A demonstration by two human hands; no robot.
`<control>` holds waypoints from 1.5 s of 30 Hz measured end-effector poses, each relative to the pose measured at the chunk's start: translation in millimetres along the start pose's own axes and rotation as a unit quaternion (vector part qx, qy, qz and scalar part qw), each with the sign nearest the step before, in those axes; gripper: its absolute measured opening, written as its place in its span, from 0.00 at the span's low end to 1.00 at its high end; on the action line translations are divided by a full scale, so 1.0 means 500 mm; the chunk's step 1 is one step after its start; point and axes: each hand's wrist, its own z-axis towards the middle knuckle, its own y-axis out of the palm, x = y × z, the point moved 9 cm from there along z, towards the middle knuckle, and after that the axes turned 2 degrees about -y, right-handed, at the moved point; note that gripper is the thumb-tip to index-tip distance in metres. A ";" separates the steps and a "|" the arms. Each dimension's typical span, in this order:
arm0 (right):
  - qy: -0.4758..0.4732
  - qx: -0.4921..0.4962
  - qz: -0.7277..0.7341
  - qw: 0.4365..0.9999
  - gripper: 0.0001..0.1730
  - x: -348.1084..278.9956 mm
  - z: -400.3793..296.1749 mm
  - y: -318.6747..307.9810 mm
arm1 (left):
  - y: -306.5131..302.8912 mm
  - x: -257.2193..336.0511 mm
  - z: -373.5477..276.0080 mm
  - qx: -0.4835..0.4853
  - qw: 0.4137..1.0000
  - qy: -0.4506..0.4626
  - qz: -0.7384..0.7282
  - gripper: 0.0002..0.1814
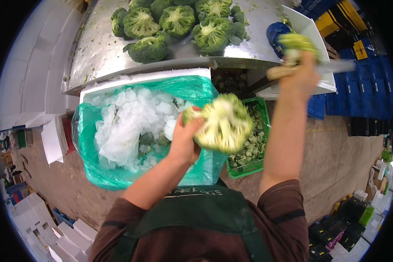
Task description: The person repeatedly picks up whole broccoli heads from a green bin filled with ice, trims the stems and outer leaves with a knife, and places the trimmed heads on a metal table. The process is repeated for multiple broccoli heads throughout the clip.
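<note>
My left hand [185, 137] grips a broccoli head [226, 126], its cut stem side up, over the right edge of a foam box [144, 77]. Crushed ice [134, 108] lies in the box's green plastic liner [91, 157]. Above a white foam container, my right hand [301, 77] holds a knife [335, 66] by its wooden handle, the blade pointing right. A blurred green broccoli piece [299, 44] is at the same hand, seemingly held with the knife. Several broccoli heads [177, 19] rest on the steel table [98, 42].
A green crate [267, 113] of broccoli trimmings stands right of the foam box. The white foam container [326, 78] is at the table's right end, beside a blue object [276, 36]. Blue crates [363, 85] are stacked on the right, white foam boxes [32, 65] on the left.
</note>
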 end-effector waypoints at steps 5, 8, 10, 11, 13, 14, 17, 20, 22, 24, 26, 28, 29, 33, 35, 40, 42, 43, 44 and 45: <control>-0.229 0.060 -0.391 0.889 0.37 -0.194 0.270 -0.100 | 0.013 0.060 -0.020 -0.123 0.988 0.058 0.072 0.32; -0.145 -0.072 -0.467 0.869 0.35 -0.163 0.269 -0.104 | 0.030 0.116 -0.031 -0.168 0.959 0.179 0.141 0.35; 0.119 -0.175 -0.565 0.797 0.37 -0.015 0.105 -0.071 | 0.029 0.149 -0.044 -0.191 0.893 0.300 0.274 0.41; 0.189 -0.245 -0.479 0.822 0.35 0.033 -0.011 -0.045 | 0.051 0.157 -0.053 -0.220 0.864 0.339 0.299 0.42; 0.344 -0.290 -0.375 0.811 0.29 0.092 -0.231 -0.018 | 0.097 0.163 -0.078 -0.276 0.797 0.409 0.347 0.44; 0.323 -0.308 -0.302 0.842 0.28 0.118 -0.281 -0.042 | 0.113 0.154 -0.078 -0.303 0.776 0.418 0.362 0.53; 0.216 -0.357 -0.225 0.880 0.25 0.117 -0.305 -0.018 | 0.092 0.100 -0.059 -0.336 0.907 0.122 0.223 0.57; 0.127 -0.415 -0.239 0.868 0.20 0.094 -0.309 0.024 | 0.007 0.031 -0.017 -0.155 0.977 -0.106 0.102 0.42; 0.108 -0.404 -0.266 0.869 0.16 0.091 -0.309 0.021 | -0.021 0.022 -0.009 -0.128 0.978 -0.113 0.122 0.36; 0.131 -0.319 -0.304 0.888 0.14 0.085 -0.289 -0.008 | -0.045 0.030 -0.008 -0.085 0.986 -0.100 0.101 0.32; 0.103 -0.249 -0.343 0.900 0.13 0.078 -0.273 -0.051 | -0.038 0.052 -0.002 -0.104 0.988 -0.069 0.089 0.31; -0.102 -0.304 -0.456 0.830 0.15 0.038 -0.303 -0.018 | -0.043 0.068 0.008 -0.096 0.991 -0.046 0.083 0.30; -0.203 -0.324 -0.502 0.776 0.17 0.021 -0.326 0.003 | -0.046 0.070 0.008 -0.071 0.994 -0.046 0.071 0.30; -0.445 -0.365 -0.597 0.559 0.28 0.020 -0.394 0.048 | -0.028 0.062 -0.008 -0.019 0.994 -0.088 0.062 0.28; -0.466 -0.360 -0.602 0.540 0.24 0.031 -0.396 0.055 | -0.017 0.044 -0.025 -0.010 0.990 -0.133 0.050 0.27; -0.319 -0.315 -0.742 0.498 0.20 0.110 -0.286 -0.006 | -0.007 0.010 -0.047 0.005 0.982 -0.184 0.039 0.27; -0.206 -0.232 -0.777 0.548 0.18 0.144 -0.176 -0.147 | 0.000 -0.006 -0.067 -0.010 0.978 -0.209 0.025 0.27; -0.227 -0.198 -0.741 0.599 0.17 0.133 -0.151 -0.183 | 0.006 -0.008 -0.069 -0.020 0.976 -0.214 0.020 0.27; -0.163 -0.205 -0.676 0.689 0.17 0.136 -0.143 -0.181 | 0.004 -0.010 -0.060 -0.058 0.978 -0.200 -0.028 0.33; -0.080 -0.212 -0.607 0.762 0.17 0.132 -0.161 -0.181 | -0.013 -0.001 -0.060 -0.043 0.987 -0.158 0.008 0.34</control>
